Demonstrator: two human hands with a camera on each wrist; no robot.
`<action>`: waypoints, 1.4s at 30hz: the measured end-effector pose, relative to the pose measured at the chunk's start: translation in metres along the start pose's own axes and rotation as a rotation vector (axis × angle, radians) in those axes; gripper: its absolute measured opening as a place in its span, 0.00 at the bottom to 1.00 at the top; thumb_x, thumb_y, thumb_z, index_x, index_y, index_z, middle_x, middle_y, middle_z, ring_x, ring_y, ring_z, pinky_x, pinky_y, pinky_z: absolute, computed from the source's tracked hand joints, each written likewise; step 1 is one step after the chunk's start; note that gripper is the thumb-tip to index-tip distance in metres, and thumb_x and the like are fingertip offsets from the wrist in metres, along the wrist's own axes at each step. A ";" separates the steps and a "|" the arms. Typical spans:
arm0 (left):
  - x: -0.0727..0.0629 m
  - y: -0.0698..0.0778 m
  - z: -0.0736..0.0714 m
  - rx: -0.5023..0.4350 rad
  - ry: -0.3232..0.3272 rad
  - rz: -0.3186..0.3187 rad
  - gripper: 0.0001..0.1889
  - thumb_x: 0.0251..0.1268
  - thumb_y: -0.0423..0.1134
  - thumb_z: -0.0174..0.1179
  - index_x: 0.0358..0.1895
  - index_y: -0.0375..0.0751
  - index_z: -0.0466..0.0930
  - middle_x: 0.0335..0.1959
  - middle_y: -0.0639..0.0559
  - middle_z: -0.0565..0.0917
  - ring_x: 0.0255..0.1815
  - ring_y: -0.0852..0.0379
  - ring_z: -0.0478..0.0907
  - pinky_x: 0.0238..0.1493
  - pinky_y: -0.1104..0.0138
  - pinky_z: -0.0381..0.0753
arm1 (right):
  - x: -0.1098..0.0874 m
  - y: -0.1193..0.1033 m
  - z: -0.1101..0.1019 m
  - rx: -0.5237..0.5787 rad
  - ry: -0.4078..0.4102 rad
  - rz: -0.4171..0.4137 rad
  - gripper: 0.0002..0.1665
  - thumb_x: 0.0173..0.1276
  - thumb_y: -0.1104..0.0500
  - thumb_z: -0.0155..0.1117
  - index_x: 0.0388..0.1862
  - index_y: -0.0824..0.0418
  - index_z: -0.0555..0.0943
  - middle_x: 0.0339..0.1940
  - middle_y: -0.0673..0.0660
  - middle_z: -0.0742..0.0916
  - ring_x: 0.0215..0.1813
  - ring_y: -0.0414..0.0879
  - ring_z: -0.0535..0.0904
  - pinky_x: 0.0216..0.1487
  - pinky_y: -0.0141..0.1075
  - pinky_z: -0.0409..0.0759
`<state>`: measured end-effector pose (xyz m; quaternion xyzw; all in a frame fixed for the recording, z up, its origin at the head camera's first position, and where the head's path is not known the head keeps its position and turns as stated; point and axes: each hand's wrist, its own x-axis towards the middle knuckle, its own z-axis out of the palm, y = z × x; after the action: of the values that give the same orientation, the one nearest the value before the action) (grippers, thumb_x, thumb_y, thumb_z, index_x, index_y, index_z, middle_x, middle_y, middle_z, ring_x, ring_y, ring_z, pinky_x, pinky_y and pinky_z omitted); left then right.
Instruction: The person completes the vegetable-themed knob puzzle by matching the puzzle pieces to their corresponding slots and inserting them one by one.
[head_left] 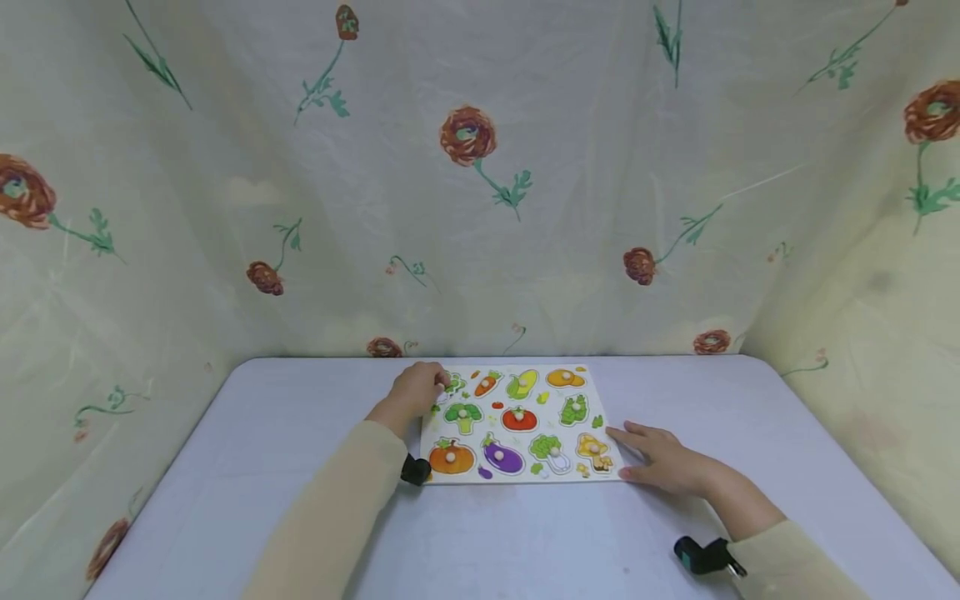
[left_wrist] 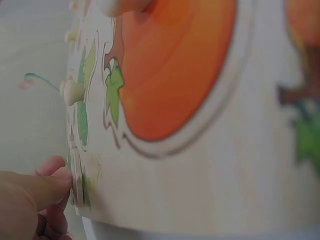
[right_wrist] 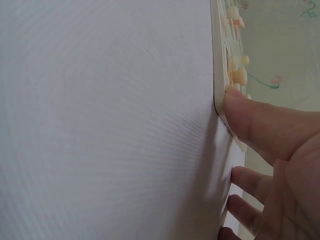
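A white wooden vegetable peg puzzle (head_left: 491,483) lies flat on the table, its pictured pieces topped with small round knobs. At the board's far left corner my left hand (head_left: 418,387) pinches a green-and-white vegetable puzzle piece (head_left: 455,382) between thumb and fingers. From the left wrist, that puzzle piece (left_wrist: 76,175) shows edge-on, raised at the board's surface, with its knob hidden by the fingers. My right hand (head_left: 663,458) rests at the board's right side, fingers spread. Its thumb (right_wrist: 250,117) touches the near right corner, while the other fingertips reach the tabletop beside the board.
Other puzzle pieces, among them a pumpkin (head_left: 451,457), an eggplant (head_left: 502,457) and a tomato (head_left: 519,419), sit in the board. A white cloth (head_left: 525,542) covers the table. Flower-printed curtains (head_left: 570,275) hang behind and at both sides.
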<state>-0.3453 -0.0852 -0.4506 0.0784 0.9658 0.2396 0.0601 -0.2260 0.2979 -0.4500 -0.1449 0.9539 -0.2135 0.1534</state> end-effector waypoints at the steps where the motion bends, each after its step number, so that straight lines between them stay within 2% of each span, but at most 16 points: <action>1: 0.001 0.000 0.001 -0.005 -0.001 -0.005 0.04 0.75 0.35 0.57 0.43 0.45 0.81 0.46 0.49 0.83 0.42 0.53 0.77 0.50 0.58 0.78 | 0.000 -0.001 0.000 0.002 -0.001 0.004 0.43 0.68 0.46 0.67 0.76 0.61 0.66 0.76 0.75 0.62 0.73 0.79 0.52 0.68 0.73 0.53; 11: 0.010 -0.002 0.008 -0.064 0.048 -0.025 0.06 0.74 0.35 0.58 0.41 0.47 0.84 0.43 0.51 0.84 0.40 0.54 0.76 0.50 0.58 0.78 | 0.000 -0.004 -0.001 -0.004 0.000 0.007 0.42 0.68 0.47 0.67 0.76 0.62 0.66 0.75 0.75 0.62 0.73 0.79 0.52 0.68 0.73 0.53; 15: 0.011 -0.001 0.010 -0.052 0.057 -0.026 0.06 0.74 0.35 0.58 0.40 0.48 0.85 0.43 0.52 0.84 0.42 0.54 0.77 0.52 0.58 0.77 | 0.001 -0.004 -0.001 0.004 -0.002 0.014 0.43 0.68 0.46 0.67 0.76 0.62 0.66 0.76 0.75 0.62 0.73 0.79 0.52 0.68 0.73 0.53; 19: 0.010 -0.001 0.011 -0.046 0.061 -0.039 0.06 0.74 0.35 0.59 0.39 0.48 0.85 0.42 0.52 0.83 0.41 0.54 0.77 0.52 0.57 0.77 | 0.003 -0.003 0.001 0.010 -0.009 0.034 0.44 0.67 0.45 0.67 0.76 0.60 0.66 0.76 0.74 0.61 0.74 0.78 0.51 0.68 0.73 0.53; 30: 0.010 -0.004 0.013 -0.129 0.053 -0.074 0.04 0.73 0.36 0.60 0.41 0.49 0.84 0.45 0.52 0.82 0.42 0.53 0.76 0.52 0.57 0.75 | 0.003 -0.004 0.000 0.009 -0.015 0.045 0.43 0.67 0.45 0.68 0.76 0.60 0.66 0.76 0.75 0.61 0.74 0.78 0.51 0.68 0.73 0.53; 36: 0.009 -0.008 0.013 -0.108 0.049 -0.030 0.08 0.72 0.36 0.60 0.49 0.48 0.84 0.47 0.51 0.83 0.47 0.52 0.78 0.57 0.55 0.74 | 0.002 -0.004 -0.001 -0.003 -0.004 0.016 0.42 0.68 0.47 0.67 0.76 0.62 0.66 0.76 0.76 0.62 0.73 0.79 0.52 0.68 0.73 0.53; 40: 0.000 -0.009 0.009 -0.055 0.008 0.005 0.13 0.73 0.37 0.60 0.57 0.46 0.82 0.52 0.50 0.83 0.56 0.51 0.78 0.62 0.53 0.73 | 0.003 -0.002 0.000 0.003 -0.011 0.025 0.43 0.68 0.46 0.67 0.76 0.61 0.66 0.76 0.75 0.61 0.73 0.79 0.51 0.68 0.73 0.52; 42: -0.006 -0.009 0.006 -0.021 -0.013 0.029 0.14 0.73 0.37 0.60 0.58 0.46 0.81 0.52 0.49 0.83 0.56 0.50 0.78 0.61 0.53 0.74 | 0.002 -0.001 -0.001 0.005 -0.015 0.027 0.43 0.67 0.46 0.67 0.76 0.62 0.66 0.76 0.75 0.61 0.73 0.79 0.51 0.68 0.73 0.52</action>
<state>-0.3394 -0.0909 -0.4596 0.0930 0.9616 0.2502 0.0636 -0.2283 0.2963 -0.4493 -0.1332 0.9540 -0.2128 0.1636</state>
